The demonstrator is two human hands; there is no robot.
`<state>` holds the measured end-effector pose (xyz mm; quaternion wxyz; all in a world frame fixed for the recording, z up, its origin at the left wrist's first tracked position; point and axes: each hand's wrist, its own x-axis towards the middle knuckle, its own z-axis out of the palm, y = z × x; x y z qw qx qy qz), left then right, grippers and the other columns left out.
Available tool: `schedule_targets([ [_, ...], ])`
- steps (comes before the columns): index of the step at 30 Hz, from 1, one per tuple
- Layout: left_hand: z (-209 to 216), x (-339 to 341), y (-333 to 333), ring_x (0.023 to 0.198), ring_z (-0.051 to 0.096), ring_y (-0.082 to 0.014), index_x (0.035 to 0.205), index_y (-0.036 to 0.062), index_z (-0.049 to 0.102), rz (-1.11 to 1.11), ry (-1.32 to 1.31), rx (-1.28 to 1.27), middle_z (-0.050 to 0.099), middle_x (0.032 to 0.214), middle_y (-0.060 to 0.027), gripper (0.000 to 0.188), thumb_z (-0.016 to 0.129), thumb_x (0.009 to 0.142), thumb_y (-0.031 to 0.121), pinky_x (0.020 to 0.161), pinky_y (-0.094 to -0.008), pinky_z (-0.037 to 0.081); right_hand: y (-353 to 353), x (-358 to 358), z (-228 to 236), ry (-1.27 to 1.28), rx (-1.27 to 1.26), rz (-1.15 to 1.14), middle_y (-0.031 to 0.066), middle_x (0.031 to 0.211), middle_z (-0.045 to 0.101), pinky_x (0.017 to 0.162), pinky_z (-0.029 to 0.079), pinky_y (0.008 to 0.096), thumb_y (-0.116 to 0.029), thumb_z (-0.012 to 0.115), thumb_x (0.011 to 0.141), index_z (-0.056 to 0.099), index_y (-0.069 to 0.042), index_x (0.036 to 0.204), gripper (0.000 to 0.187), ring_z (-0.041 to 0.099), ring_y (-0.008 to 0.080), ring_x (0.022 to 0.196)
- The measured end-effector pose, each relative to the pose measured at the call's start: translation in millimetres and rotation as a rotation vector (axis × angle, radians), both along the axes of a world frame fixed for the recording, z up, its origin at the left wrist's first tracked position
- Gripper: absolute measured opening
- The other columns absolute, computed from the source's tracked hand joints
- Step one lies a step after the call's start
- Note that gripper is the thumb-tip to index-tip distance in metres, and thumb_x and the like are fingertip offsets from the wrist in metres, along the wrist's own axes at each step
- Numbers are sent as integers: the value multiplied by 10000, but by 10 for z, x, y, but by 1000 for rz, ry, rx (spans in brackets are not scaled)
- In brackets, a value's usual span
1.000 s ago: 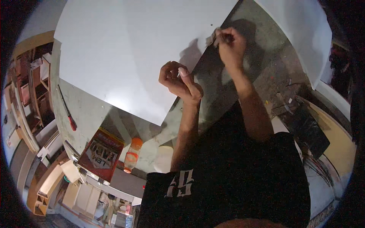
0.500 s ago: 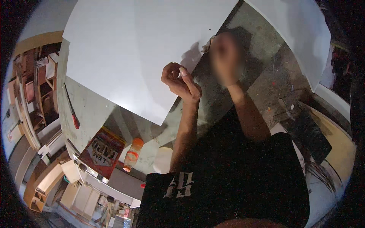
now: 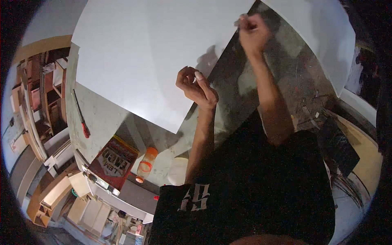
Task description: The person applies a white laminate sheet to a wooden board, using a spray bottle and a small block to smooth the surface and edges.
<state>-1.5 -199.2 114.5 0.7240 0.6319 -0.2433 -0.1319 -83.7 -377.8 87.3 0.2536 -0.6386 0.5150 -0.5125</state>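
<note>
A large white sheet lies flat over the table, its right edge running diagonally between my hands. My left hand rests above that edge, closed, palm turned up, fingers curled in toward the thumb. Whether anything sits inside those fingers cannot be made out. Farther up the same edge, my right hand is closed and slightly blurred by motion. From its fingertips pokes a small crumpled light-coloured scrap, cloth or paper, touching or close to the sheet's edge.
Left of the sheet lies a red-handled screwdriver. Near the table's front edge are a red can, an orange-capped bottle and a white container. Another white sheet is at the right. Wooden shelving stands far left.
My right hand has moved up and slightly right along the sheet's edge, carrying the crumpled scrap. My left hand keeps nearly the same place and pose.
</note>
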Motion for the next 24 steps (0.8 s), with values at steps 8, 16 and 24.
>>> schedule_targets([
  [8, -38, 16, 24, 776, 470, -132, 1221, -49, 360, 27, -59, 30, 522, 969, -147, 298, 474, 989, 99, 596, -249, 415, 533, -221, 21, -249, 463, 204, 25, 739, 631, 524, 471, 244, -146, 717, 897, 600, -27, 866, 170, 580, 79, 607],
  [16, 24, -16, -21, 767, 462, -130, 1216, -49, 363, 28, -4, 24, 514, 935, -132, 316, 478, 978, 123, 619, -246, 401, 153, 17, -110, 56, 295, -77, 83, 723, 643, 655, 482, 347, -263, 783, 814, 628, -36, 806, 275, 608, 178, 681],
  [24, -9, 22, 18, 706, 452, -117, 1227, -39, 356, 12, 11, 23, 509, 957, -127, 341, 482, 986, 167, 549, -239, 385, 561, 81, -221, -49, 491, -9, 44, 642, 584, 537, 448, 362, -233, 797, 812, 596, -41, 768, 282, 568, 151, 572],
])
